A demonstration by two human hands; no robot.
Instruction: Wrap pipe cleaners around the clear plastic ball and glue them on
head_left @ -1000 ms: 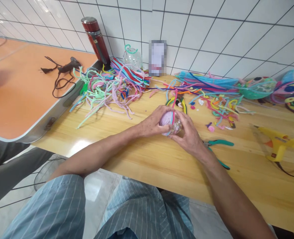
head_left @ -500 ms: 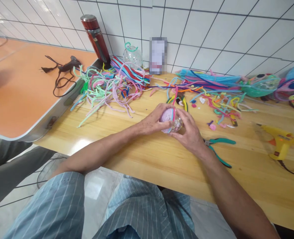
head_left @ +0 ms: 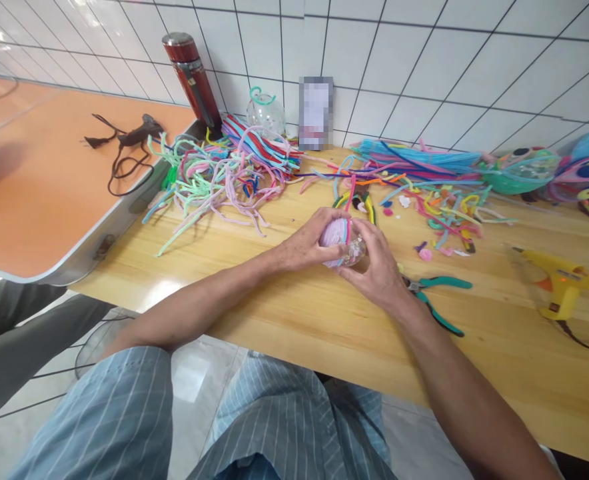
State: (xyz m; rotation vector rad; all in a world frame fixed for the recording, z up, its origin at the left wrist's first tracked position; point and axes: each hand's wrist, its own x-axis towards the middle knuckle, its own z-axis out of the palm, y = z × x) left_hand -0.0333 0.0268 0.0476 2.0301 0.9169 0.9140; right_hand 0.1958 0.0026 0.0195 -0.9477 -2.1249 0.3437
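Observation:
Between my two hands is a small clear plastic ball (head_left: 356, 249), partly wrapped in lilac, blue and pink pipe cleaners. My left hand (head_left: 310, 241) grips its wrapped side, thumb across the front. Fingers of my right hand (head_left: 377, 261) are curled round the clear side. A pink pipe cleaner (head_left: 350, 193) sticks up from the ball's top edge. Just behind it lies a yellow-and-black handled tool (head_left: 372, 208), partly hidden. Teal-handled pliers (head_left: 442, 283) lie right of my right wrist.
A yellow glue gun (head_left: 562, 280) lies at the right. Loose pipe cleaners (head_left: 209, 177) heap at the back left, before a red thermos (head_left: 192, 80). Bundled pipe cleaners (head_left: 424, 160) and decorated clear shapes (head_left: 524, 170) line the wall. A phone (head_left: 316, 113) leans there. An orange table (head_left: 34, 193) adjoins.
My right hand has shifted very slightly on the ball. Both hands keep their hold, and the things on the table stay put.

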